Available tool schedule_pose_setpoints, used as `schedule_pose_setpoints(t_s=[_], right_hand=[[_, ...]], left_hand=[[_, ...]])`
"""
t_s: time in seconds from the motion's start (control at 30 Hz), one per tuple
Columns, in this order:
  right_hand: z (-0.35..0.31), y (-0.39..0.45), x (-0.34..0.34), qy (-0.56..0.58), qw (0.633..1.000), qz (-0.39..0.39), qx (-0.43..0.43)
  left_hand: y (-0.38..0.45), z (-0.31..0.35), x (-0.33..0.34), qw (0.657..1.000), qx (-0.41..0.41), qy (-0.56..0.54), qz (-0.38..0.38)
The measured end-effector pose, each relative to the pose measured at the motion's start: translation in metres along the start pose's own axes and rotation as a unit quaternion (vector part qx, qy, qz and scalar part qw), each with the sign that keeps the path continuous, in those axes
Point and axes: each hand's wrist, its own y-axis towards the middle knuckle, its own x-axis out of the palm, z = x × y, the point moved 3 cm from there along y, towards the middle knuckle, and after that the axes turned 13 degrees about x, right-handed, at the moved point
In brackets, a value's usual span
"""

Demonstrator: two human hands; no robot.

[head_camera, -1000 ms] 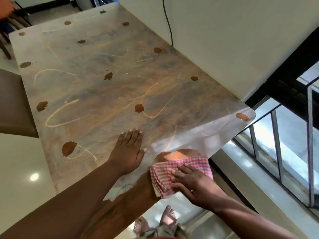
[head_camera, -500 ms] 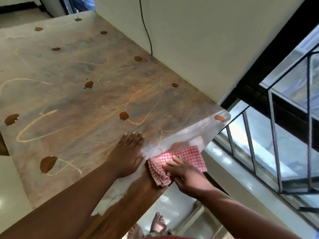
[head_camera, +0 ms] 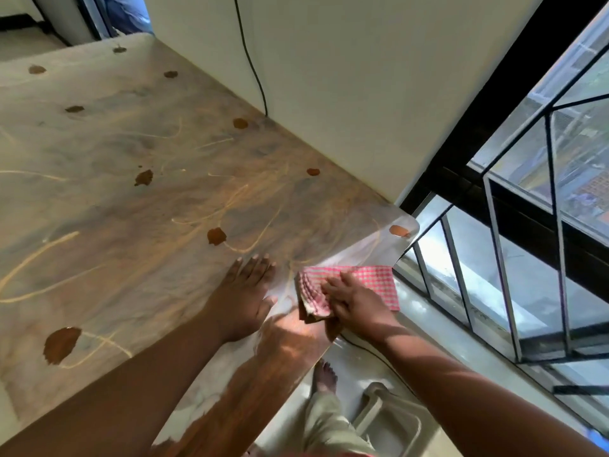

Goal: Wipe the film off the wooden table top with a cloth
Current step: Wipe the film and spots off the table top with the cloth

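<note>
A wooden table top point(head_camera: 270, 367) runs from near me to the far left, most of it under a pale cloudy film point(head_camera: 125, 199) with brown blobs and yellowish streaks. My left hand point(head_camera: 242, 296) lies flat on the film, fingers straight. Just to its right, my right hand point(head_camera: 354, 303) presses a red-and-white checked cloth point(head_camera: 375, 280) onto the table near its right edge, fingers bent over the bunched left part of the cloth. Bare dark wood shows in a strip below both hands.
A cream wall point(head_camera: 346, 94) with a black cable point(head_camera: 253, 70) borders the table's far side. A barred window point(head_camera: 527, 242) stands to the right. Below the table edge are my bare foot point(head_camera: 324, 374), a cable on the floor and a pale plastic stool point(head_camera: 385, 420).
My right hand has slid the cloth up and to the right along the table edge, away from me. My left hand stays flat in place. The camera has swung right.
</note>
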Motion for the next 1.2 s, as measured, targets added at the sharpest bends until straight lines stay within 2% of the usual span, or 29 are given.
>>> schedule_pose_setpoints(t_s=[0.1, 0.23, 0.3, 0.43, 0.53, 0.67, 0.83, 0.9, 1.0, 1.13, 1.2], right_hand=[[0.000, -0.018, 0.014, 0.008, 0.996, -0.007, -0.091], [0.029, -0.028, -0.001, 0.018, 0.988, 0.021, -0.149], [0.048, -0.018, -0.018, 0.030, 0.985, 0.035, -0.165], [0.069, 0.022, -0.048, 0.045, 0.991, 0.062, -0.109], [0.054, 0.047, -0.051, 0.036, 0.993, 0.026, -0.106], [0.041, 0.038, -0.037, 0.023, 0.988, 0.006, -0.156], [0.083, 0.023, -0.055, 0.004, 0.966, -0.012, -0.258], [0.109, 0.032, -0.069, -0.004, 0.969, -0.011, -0.247], [0.136, 0.060, -0.099, 0.037, 0.988, -0.015, -0.149], [0.121, 0.095, -0.110, 0.066, 0.993, 0.007, -0.093], [0.105, 0.095, -0.098, 0.058, 0.994, 0.016, -0.095]], left_hand=[[0.017, -0.006, -0.002, 1.000, 0.004, 0.010, -0.009], [0.039, -0.010, -0.010, 1.000, -0.011, 0.014, 0.000], [0.051, -0.010, -0.012, 1.000, -0.005, -0.007, -0.003], [0.077, -0.007, -0.003, 1.000, -0.011, -0.014, -0.001], [0.097, -0.004, 0.002, 1.000, -0.008, -0.026, 0.009], [0.119, -0.001, 0.001, 0.999, 0.000, -0.045, 0.017], [0.145, -0.004, 0.000, 0.998, 0.006, -0.062, 0.020], [0.153, -0.004, 0.002, 0.998, -0.002, -0.068, 0.016], [0.161, -0.002, 0.004, 0.998, -0.008, -0.063, 0.003], [0.173, 0.004, 0.004, 0.998, -0.018, -0.067, 0.004], [0.181, 0.007, 0.004, 0.997, -0.032, -0.073, 0.003]])
